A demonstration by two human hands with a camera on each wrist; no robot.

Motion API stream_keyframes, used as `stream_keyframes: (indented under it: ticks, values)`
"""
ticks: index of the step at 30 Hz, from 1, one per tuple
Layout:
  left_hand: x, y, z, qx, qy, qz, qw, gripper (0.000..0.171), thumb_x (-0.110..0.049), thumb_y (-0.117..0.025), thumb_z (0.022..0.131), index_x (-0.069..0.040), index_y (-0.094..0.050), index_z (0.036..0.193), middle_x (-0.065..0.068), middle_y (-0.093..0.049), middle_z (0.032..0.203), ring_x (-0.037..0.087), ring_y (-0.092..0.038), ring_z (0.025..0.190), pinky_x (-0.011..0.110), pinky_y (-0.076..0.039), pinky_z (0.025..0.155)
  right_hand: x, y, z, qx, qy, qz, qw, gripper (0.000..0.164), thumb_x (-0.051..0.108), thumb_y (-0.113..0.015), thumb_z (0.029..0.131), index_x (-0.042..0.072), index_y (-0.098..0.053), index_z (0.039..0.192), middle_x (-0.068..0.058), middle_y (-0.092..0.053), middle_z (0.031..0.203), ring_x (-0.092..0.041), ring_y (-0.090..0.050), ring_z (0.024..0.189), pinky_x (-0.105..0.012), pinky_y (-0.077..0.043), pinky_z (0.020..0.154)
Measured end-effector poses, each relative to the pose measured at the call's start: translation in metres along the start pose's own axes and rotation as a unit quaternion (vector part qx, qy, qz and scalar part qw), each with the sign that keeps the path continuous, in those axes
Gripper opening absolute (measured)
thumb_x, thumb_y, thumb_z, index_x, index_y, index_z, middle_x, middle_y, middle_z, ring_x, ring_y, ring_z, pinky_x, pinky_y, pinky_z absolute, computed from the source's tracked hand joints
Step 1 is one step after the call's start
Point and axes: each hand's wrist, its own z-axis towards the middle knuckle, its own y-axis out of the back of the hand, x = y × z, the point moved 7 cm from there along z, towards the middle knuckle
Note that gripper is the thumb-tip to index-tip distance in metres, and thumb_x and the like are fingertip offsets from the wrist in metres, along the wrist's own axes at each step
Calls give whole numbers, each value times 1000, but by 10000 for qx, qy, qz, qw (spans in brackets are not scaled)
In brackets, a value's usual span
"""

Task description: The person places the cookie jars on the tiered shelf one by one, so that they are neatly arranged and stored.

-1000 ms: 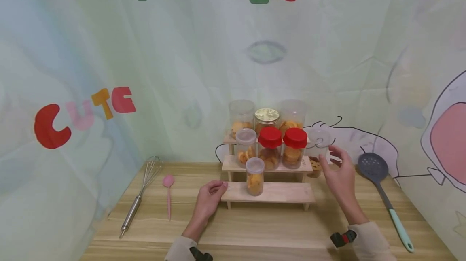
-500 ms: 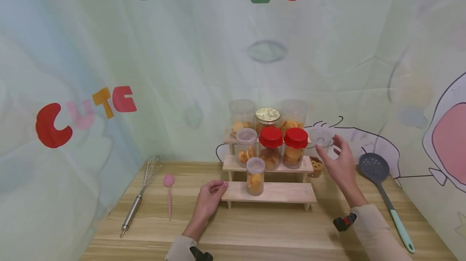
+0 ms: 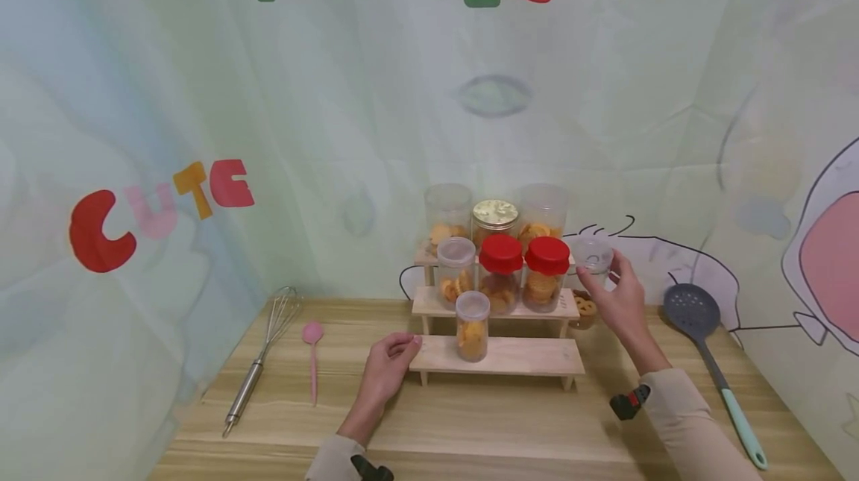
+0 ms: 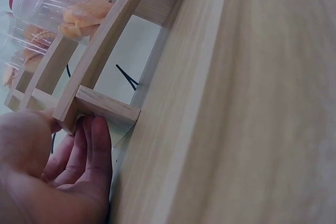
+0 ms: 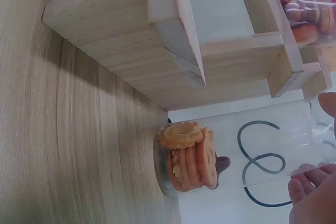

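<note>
My left hand (image 3: 387, 368) pinches the left end of the lowest tier of a wooden step rack (image 3: 530, 350), thumb on top and fingers curled beneath. My right hand (image 3: 620, 303) grips the upper part of a tall clear jar (image 3: 593, 253) at the rack's right side, thumb and fingers on opposite sides. In the right wrist view, cookies (image 5: 191, 158) fill the bottom of this jar, which stands upright on the table. A small clear jar (image 3: 473, 332) sits on the lowest tier. On the middle tier are two red-lidded jars (image 3: 500, 272) and a white-lidded jar (image 3: 456, 276).
The top tier bears two clear jars (image 3: 448, 212) around a gold-lidded jar (image 3: 495, 214). A whisk (image 3: 262, 362) and a pink spoon (image 3: 313, 362) lie left on the wooden table (image 3: 470, 429). At the right lies a grey skimmer (image 3: 705, 347). A printed curtain hangs behind.
My right hand has moved slightly, and its thumb and fingers have closed in around the top of the tall jar. The left hand stays on the rack.
</note>
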Motion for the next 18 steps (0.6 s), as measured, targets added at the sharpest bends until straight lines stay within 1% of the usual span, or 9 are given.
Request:
stream_keyframes:
  ticks: [3, 8, 12, 16, 18]
  values:
    - [0, 0, -1, -21, -15, -50, 10000, 42, -35, -72, 106, 1, -73, 127, 18, -78, 125, 26, -72, 118, 22, -57, 83, 0, -1, 0, -15, -18, -15, 10000, 94, 54, -70, 103, 8, -24, 171, -24, -37, 172, -50, -38, 156, -67, -39, 123]
    - [-1, 0, -2, -8, -42, -68, 10000, 43, -36, -72, 106, 1, -73, 127, 19, -78, 125, 26, -72, 116, 22, -56, 80, -2, 0, -2, -158, -87, -15, 9998, 94, 54, -71, 102, 7, -26, 170, -24, -39, 171, -49, -41, 155, -65, -41, 123]
    - [0, 0, -2, -4, 25, 5, 10000, 43, -38, -71, 107, 0, -72, 128, 17, -77, 126, 25, -72, 117, 23, -57, 83, -1, 4, -5, -363, -45, 78, 9993, 91, 50, -73, 102, 4, -30, 168, -26, -42, 168, -48, -44, 152, -64, -41, 123]
    - [1, 0, -1, -15, 61, 66, 10000, 44, -39, -71, 107, -1, -73, 128, 16, -77, 125, 25, -72, 117, 30, -59, 90, 6, 11, -10, -578, 113, 264, 9979, 87, 48, -75, 101, 4, -35, 165, -25, -48, 164, -46, -47, 150, -63, -41, 123]
    - [1, 0, 0, -19, 77, 64, 9999, 43, -39, -71, 106, -2, -73, 128, 15, -77, 125, 25, -72, 117, 31, -59, 92, 11, 15, -15, -698, 198, 330, 9968, 85, 47, -77, 100, 4, -39, 162, -24, -50, 161, -43, -49, 149, -63, -42, 123]
